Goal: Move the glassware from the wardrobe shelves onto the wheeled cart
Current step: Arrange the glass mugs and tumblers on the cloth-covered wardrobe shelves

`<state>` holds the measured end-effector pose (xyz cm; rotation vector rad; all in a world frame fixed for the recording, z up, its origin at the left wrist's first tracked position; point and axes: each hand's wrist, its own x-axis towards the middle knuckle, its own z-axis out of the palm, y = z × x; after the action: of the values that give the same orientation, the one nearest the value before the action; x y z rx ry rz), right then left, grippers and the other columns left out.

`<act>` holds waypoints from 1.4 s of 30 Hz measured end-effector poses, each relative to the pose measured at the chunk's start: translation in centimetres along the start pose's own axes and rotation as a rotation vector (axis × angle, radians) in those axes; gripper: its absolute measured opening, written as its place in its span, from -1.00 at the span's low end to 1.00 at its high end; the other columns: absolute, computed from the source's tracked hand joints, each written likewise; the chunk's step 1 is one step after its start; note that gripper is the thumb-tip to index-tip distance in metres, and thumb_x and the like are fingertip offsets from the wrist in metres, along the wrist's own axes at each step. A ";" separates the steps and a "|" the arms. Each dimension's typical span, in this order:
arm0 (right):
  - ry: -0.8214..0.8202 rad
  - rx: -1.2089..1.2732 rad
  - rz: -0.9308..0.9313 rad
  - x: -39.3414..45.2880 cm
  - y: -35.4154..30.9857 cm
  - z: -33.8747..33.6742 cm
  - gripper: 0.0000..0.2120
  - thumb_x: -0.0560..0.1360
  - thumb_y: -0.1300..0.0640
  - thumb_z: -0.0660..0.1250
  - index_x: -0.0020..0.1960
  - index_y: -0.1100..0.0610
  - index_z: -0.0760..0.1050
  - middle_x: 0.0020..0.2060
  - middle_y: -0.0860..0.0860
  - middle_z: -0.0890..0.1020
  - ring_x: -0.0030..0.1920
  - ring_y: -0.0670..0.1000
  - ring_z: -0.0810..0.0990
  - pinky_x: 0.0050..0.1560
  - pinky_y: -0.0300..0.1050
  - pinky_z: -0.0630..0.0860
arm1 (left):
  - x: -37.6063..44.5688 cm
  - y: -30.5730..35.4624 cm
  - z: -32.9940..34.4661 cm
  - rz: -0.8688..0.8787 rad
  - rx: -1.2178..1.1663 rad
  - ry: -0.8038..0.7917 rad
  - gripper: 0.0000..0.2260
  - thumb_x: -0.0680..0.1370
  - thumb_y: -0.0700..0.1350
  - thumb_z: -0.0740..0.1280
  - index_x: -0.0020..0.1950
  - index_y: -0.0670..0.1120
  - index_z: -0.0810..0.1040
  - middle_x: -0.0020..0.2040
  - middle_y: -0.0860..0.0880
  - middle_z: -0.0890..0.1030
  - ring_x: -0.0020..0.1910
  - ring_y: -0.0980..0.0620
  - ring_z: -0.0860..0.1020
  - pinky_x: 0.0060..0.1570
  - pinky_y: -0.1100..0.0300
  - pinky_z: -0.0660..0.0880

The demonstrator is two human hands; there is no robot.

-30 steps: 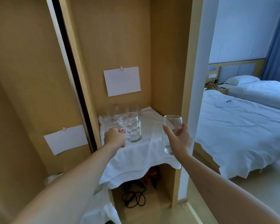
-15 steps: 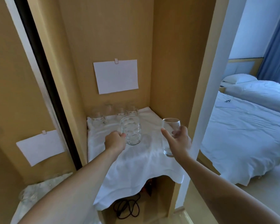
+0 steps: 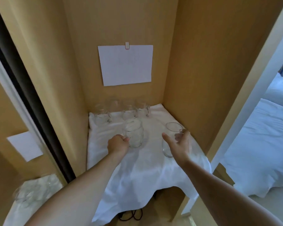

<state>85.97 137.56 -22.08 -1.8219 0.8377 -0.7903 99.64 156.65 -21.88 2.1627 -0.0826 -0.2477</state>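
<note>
Left hand [image 3: 118, 145] gripped the handle of the ribbed mug [image 3: 134, 135], which stood upright, mouth up, mid-shelf on the white cloth [image 3: 137, 173]. Behind it, more glasses [image 3: 121, 111] lined the back wall of the wardrobe [image 3: 194, 79], under a clipped paper sheet [image 3: 126, 65]. Right hand [image 3: 180, 145] curled around the smooth tumbler [image 3: 171, 141], long axis vertical, rim up, near the shelf's right side. Versus the earlier frame, both hands and glasses sat further into the wardrobe; grips unchanged.
</note>
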 end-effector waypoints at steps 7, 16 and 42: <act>-0.086 -0.050 0.001 5.3 1.8 3.0 -0.16 0.19 -0.42 0.48 0.25 0.05 0.32 0.13 0.07 0.59 0.14 0.09 0.58 0.09 -0.05 0.48 | 2.9 -0.4 2.7 -0.067 -0.108 0.044 -0.72 0.61 0.00 0.39 -0.25 -0.10 0.53 -0.24 -0.19 0.69 -0.14 -0.16 0.70 -0.03 -0.07 0.64; -0.180 0.061 -0.076 10.2 4.2 7.9 -0.31 0.36 -0.14 0.60 0.24 0.12 0.28 0.18 0.10 0.52 0.26 0.09 0.53 0.23 -0.05 0.48 | 5.5 0.2 6.0 -0.116 -0.188 0.113 -0.76 0.56 0.01 0.44 -0.12 -0.16 0.62 -0.28 -0.10 0.69 -0.25 -0.05 0.70 -0.13 0.11 0.63; -0.267 -0.245 -0.012 16.4 5.7 7.3 -0.06 0.18 -0.28 0.64 0.39 0.02 0.30 0.15 0.06 0.62 0.17 0.08 0.61 0.16 -0.05 0.53 | 9.7 2.6 9.0 -0.132 -0.302 0.116 -0.58 0.54 0.35 0.29 0.03 0.01 0.44 -0.03 -0.02 0.58 -0.01 -0.08 0.58 0.09 -0.16 0.59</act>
<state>99.80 125.89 -27.25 -2.0945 0.7744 -0.4513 107.29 146.39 -26.10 1.8788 0.1557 -0.1961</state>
